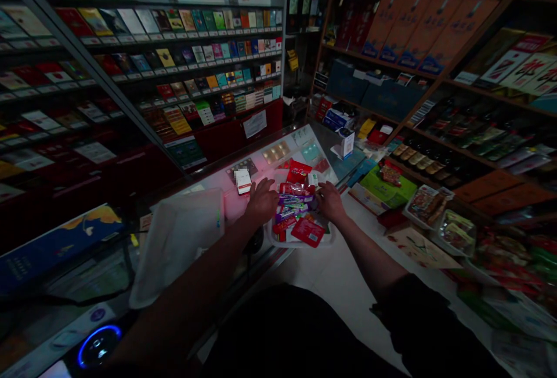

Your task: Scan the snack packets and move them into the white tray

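A shallow white tray at the counter's edge holds a pile of wrapped snacks. Purple snack packets lie across its middle, with a red packet in front and another red packet behind. A small white-and-green box sits at the back right of the pile. My left hand is at the pile's left side, fingers apart and partly stretched beside the packets. On the other side, my right hand has its fingers curled around the right ends of the purple packets; its exact grip is partly hidden.
A phone-like white-screened device lies on the glass counter, left of the tray. A larger white bin stands farther left. Cigarette shelves line the back; shelves of boxes and bottles and packaged foods occupy the right.
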Available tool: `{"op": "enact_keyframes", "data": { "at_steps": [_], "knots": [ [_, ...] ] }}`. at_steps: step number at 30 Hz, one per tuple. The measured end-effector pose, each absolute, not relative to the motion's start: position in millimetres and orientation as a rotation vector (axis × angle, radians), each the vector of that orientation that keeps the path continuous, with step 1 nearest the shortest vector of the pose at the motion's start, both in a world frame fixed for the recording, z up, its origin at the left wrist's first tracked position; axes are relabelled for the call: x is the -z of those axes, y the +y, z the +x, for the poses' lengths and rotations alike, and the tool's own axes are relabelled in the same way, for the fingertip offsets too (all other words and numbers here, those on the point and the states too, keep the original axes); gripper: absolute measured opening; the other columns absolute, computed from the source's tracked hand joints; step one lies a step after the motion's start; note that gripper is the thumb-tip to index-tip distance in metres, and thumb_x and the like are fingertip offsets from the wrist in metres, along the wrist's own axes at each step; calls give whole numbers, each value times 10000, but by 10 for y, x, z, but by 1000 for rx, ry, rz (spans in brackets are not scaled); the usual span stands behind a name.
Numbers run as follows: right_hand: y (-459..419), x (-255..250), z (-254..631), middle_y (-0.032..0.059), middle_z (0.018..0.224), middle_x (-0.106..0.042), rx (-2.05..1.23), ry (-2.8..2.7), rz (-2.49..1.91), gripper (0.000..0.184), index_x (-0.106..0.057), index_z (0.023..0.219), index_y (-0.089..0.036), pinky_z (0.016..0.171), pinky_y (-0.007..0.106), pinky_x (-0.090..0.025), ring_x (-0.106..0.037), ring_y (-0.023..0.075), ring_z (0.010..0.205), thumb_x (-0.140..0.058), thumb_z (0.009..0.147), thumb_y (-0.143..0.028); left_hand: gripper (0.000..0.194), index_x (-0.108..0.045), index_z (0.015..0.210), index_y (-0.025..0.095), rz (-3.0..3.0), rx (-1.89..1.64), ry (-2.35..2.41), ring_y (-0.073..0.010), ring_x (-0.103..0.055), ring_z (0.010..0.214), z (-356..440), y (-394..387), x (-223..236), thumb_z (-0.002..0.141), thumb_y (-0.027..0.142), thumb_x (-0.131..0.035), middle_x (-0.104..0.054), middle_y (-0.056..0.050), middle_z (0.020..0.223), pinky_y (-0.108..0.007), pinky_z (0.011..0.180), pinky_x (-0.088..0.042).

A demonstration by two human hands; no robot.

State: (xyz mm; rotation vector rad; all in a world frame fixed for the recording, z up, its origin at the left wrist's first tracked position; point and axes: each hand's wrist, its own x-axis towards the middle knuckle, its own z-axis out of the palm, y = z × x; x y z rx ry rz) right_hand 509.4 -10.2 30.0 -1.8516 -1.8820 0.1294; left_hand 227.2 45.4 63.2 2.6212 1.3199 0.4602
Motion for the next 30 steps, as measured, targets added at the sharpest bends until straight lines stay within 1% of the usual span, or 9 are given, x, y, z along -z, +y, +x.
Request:
{"op": "enact_keyframes", "data": {
  "at_steps": [3,7,12,16,20,25,28,30],
  "knots": [
    [-63,-242,5223,135,1281,-740,-110,-1857,-1889,228,-774,883,-200,1246,542,-368,-621,290,1274,-561,966,-197,240,-786,913,253,2571,-477,1370,-343,-414,1518,2472,512,-555,942,249,-548,-584,-84,1530,-655,1274,-226],
    [-26,-149,5298,158,1279,-742,-92,-1903,-1909,244,-781,852,-180,1247,510,-376,-639,289,1249,-566,963,-202,242,-767,884,268,2526,-492,1382,-338,-457,1478,2668,543,-478,940,214,-537,-643,-77,1446,-641,1275,-234],
    [-16,-55,5312,145,1152,-785,-102,-1952,-1931,252,-799,851,-193,1260,503,-356,-647,294,1241,-565,938,-165,208,-759,880,256,2489,-517,1420,-349,-454,1477,2721,489,-473,934,225,-561,-616,-87,1478,-642,1268,-223],
    [-36,-29,5315,170,1268,-745,-149,-1895,-1963,249,-811,899,-165,1262,503,-352,-626,310,1285,-566,941,-187,210,-759,946,210,2531,-438,1407,-346,-426,1503,2647,419,-575,952,251,-553,-573,-132,1528,-630,1251,-258],
    [-83,-48,5325,164,1314,-718,-203,-1769,-1954,208,-809,949,-172,1247,511,-363,-594,318,1321,-606,918,-204,171,-763,956,220,2532,-414,1394,-350,-428,1505,2545,336,-711,926,256,-599,-571,-124,1532,-623,1251,-267],
    [-166,-100,5270,195,1353,-687,-225,-1651,-1924,226,-799,996,-152,1204,531,-399,-573,335,1339,-606,925,-246,170,-752,1008,230,2536,-544,1377,-323,-463,1481,2161,217,-944,933,265,-603,-582,-116,1519,-605,1250,-298],
    [-234,-138,5174,201,1339,-690,-225,-1626,-1888,232,-795,977,-152,1177,547,-417,-583,339,1317,-602,923,-271,173,-740,1025,223,2498,-681,1433,-313,-488,1460,1667,209,-1072,946,280,-597,-596,-117,1503,-587,1237,-336],
    [-291,-175,5092,191,1330,-692,-209,-1602,-1868,227,-789,971,-163,1162,559,-426,-584,339,1307,-605,916,-283,178,-736,1017,217,2444,-732,1517,-298,-538,1408,1244,240,-1095,946,283,-587,-600,-118,1496,-539,1206,-401]
  ]
}}
